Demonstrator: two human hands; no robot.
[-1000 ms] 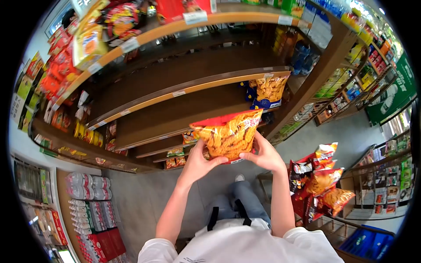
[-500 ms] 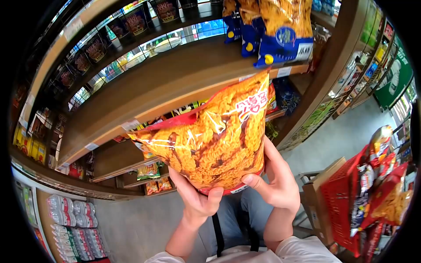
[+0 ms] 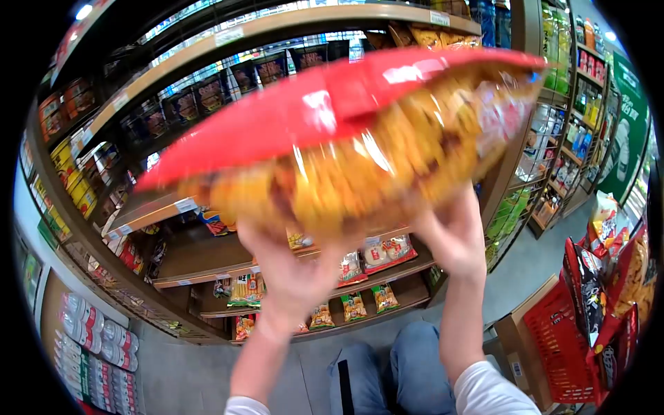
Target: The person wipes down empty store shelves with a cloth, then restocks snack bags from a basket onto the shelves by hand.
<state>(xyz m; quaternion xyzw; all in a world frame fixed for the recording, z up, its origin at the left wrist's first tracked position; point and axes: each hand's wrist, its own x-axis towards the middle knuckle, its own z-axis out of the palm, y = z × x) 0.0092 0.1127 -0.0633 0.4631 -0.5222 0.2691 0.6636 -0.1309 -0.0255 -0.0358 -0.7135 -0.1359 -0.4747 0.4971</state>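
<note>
A large snack bag [image 3: 360, 159] with a red back and a clear front printed with fried noodle pieces is held up before the shelves. My left hand [image 3: 287, 266] grips its lower edge on the left, the fingers partly hidden beneath and behind it. On the right, my right hand [image 3: 453, 232] is closed on the same lower edge. The bag is tilted with its top leaning away, and it is blurred by motion. Behind it, the shelf board [image 3: 149, 214] with price tags is partly covered by the bag.
A red basket [image 3: 560, 346] full of snack bags stands at the lower right beside a cardboard box [image 3: 526, 339]. Lower shelves carry small snack packs [image 3: 354, 306]. Packs of bottled water [image 3: 97, 353] stand at the lower left. Cup noodles [image 3: 207, 93] line an upper shelf.
Both hands have lifted the bag up and forward toward the shelves, tipping it so its red back now shows. My view has also shifted, revealing more of the lower shelves.
</note>
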